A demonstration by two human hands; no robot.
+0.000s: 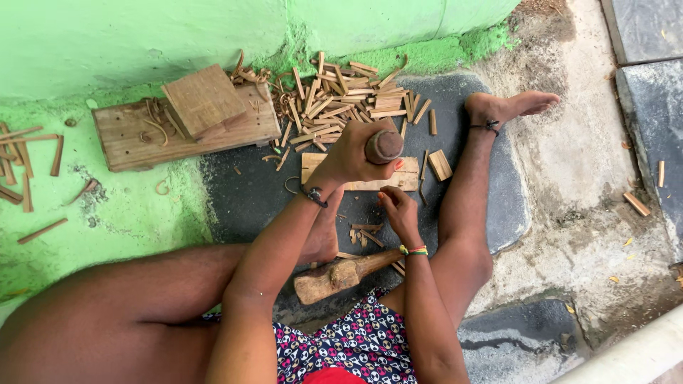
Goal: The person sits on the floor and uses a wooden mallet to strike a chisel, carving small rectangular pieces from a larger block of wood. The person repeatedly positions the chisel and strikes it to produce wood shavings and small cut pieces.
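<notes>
My left hand (350, 155) is clenched around a round-ended wooden tool handle (384, 146), which I see end-on above a flat wooden plank (409, 179) on the dark stone. My right hand (398, 210) is just below it at the plank's near edge. Its fingers are curled together and pointing down, and whatever they pinch is hidden. A wooden mallet (340, 274) lies on the ground between my legs, close to my right wrist. Small wood chips (363, 235) lie by that hand.
A heap of short cut wood sticks (348, 96) lies beyond the plank against the green wall. A wooden board with a square block on it (186, 122) sits at the left, with loose strips (28, 163) further left. My right foot (509, 107) stretches out to the right.
</notes>
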